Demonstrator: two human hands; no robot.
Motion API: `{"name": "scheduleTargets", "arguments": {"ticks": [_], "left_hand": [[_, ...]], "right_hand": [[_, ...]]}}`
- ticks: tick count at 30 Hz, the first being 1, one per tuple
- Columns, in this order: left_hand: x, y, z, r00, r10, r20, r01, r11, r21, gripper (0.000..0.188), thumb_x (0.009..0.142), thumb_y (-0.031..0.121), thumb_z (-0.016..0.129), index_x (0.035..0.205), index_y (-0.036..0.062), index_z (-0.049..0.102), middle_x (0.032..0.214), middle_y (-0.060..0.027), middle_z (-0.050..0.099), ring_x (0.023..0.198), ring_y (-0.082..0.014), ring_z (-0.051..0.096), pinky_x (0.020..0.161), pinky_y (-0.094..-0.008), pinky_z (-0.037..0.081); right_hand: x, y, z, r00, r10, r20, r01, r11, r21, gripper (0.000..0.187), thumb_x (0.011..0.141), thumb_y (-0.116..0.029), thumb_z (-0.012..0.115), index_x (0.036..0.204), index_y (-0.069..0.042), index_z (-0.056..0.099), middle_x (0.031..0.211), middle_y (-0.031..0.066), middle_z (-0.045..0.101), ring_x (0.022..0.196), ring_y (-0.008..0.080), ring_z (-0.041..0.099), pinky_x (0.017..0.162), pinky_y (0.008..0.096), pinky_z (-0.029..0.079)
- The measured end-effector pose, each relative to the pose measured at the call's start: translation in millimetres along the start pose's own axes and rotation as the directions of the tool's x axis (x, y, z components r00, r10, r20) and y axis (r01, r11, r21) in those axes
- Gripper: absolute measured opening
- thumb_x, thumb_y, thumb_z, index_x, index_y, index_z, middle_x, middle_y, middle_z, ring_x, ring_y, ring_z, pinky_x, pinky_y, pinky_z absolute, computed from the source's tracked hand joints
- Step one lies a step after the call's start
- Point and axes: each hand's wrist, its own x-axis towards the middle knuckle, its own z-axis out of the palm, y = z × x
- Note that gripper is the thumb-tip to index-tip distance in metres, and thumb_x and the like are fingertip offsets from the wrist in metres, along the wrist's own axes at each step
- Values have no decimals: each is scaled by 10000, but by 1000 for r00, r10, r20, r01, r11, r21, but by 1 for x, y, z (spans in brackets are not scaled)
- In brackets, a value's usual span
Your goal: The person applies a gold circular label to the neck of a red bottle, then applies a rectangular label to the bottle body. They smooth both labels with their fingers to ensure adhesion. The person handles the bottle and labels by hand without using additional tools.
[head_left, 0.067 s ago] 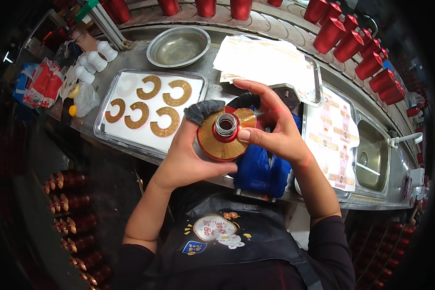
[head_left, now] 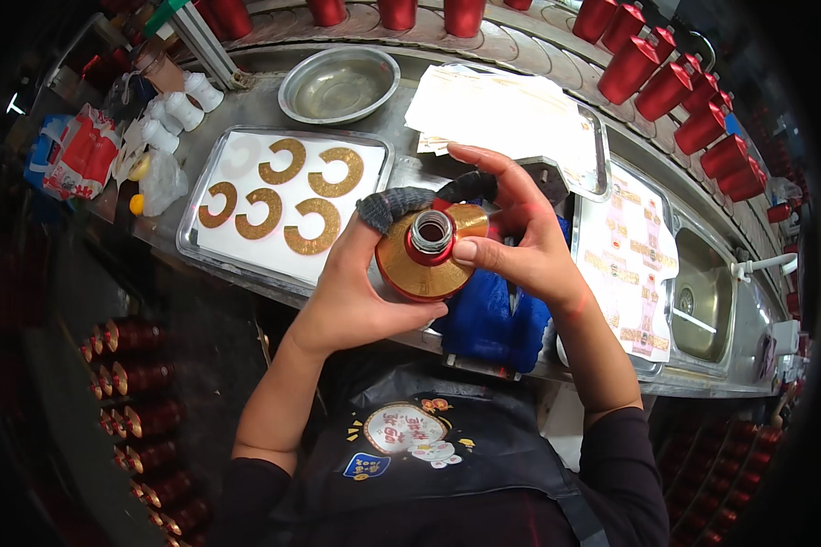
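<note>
Between my hands, over the near edge of the counter, is a red bottle [head_left: 431,260] with a bare threaded silver neck pointing up toward me. A gold C-shaped label [head_left: 412,270] lies round its shoulder. My left hand [head_left: 356,283] wraps the bottle's left side, with dark fabric covers on its fingers and the thumb along the near side. The right hand [head_left: 525,244] holds the other side, its thumb pressing on the gold label near the neck and its index finger raised. The bottle's lower body is hidden beneath the shoulder.
On the left, a metal tray [head_left: 187,223] carries several gold C-shaped labels. Behind stands a metal bowl [head_left: 337,87]. A blue cloth [head_left: 493,319] lies below my right hand. Farther right are a tray of printed sheets [head_left: 625,264] and a sink [head_left: 702,301]. Red bottles [head_left: 629,68] line a conveyor at the back.
The bottle and my hands have shifted very slightly to the right. Red bottles on the conveyor have moved a little to the right. My hold on the bottle is the same.
</note>
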Motion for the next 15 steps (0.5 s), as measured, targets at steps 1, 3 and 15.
{"name": "scheduleTargets", "arguments": {"ticks": [1, 3, 15], "left_hand": [[4, -1, -5, 998, -18, 62, 24, 995, -98, 932, 613, 122, 931, 1406, 33, 450, 1344, -105, 560, 1251, -201, 544, 1069, -351, 423], [8, -2, -14, 979, -130, 159, 172, 941, -292, 983, 601, 149, 943, 1428, 24, 427, 1388, -106, 534, 1284, -200, 521, 1105, -344, 386], [1, 1, -6, 994, -111, 4, 101, 881, -462, 582, 826, 131, 755, 1358, 40, 534, 1279, -80, 614, 1213, -175, 569, 1063, -359, 428]], "right_hand": [[-1, -1, 0, 1000, 0, -14, 0, 1000, -4, 843, 763, -189, 858, 1472, -29, 430, 1488, 86, 436, 1060, 87, 596, 773, 188, 505], [-5, -2, 0, 999, -4, -39, 3, 1000, -28, 736, 794, -171, 809, 1446, -72, 483, 1453, 51, 478, 807, 1, 519, 653, 150, 411], [-35, -12, 49, 946, 161, -282, -151, 987, 59, 543, 859, -119, 736, 1317, -26, 461, 1038, 47, 594, 672, 28, 585, 543, 185, 454]]}}
